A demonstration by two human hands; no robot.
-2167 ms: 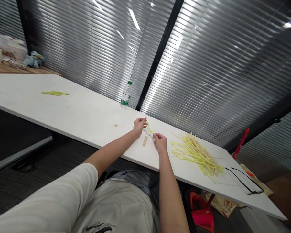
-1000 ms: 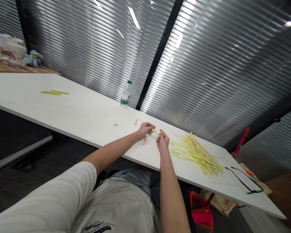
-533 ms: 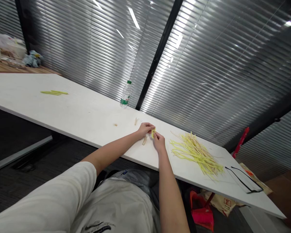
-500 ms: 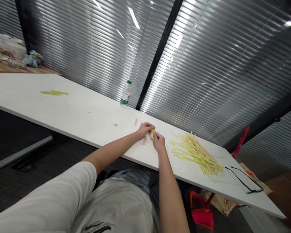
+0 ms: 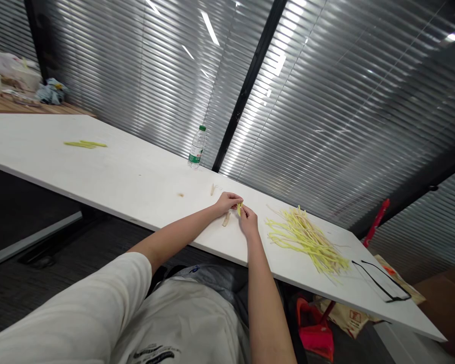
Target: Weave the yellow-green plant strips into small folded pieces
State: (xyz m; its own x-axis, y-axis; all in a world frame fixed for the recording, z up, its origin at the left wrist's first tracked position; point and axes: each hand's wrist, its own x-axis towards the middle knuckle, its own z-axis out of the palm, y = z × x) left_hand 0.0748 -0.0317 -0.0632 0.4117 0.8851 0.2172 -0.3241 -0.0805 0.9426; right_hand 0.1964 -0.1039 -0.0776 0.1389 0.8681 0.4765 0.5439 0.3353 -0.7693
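Note:
My left hand (image 5: 228, 201) is closed, its fingertips pinching the upper end of a small folded yellow strip (image 5: 239, 208). Below and to its right, my right hand (image 5: 248, 220) pinches the strip's lower part. Fingers cover much of the strip, so its exact shape is hard to make out. Just under my left hand, a pale dry scrap (image 5: 226, 219) lies on the white table (image 5: 159, 177). Another pale scrap (image 5: 213, 189) rests farther back. To the right of my right hand spreads a loose pile of long yellow and beige strips (image 5: 307, 237).
A clear bottle with a green cap (image 5: 196, 147) stands at the table's back edge. Black-framed glasses (image 5: 387, 283) lie at the right end. Several yellow-green flat pieces (image 5: 85, 144) sit far left. Behind the table are window blinds (image 5: 167, 81); a red dustpan (image 5: 315, 336) is below.
The yellow strip has turned slightly between my fingers and looks narrower, its dark gap no longer showing. Both hands stay in nearly the same place.

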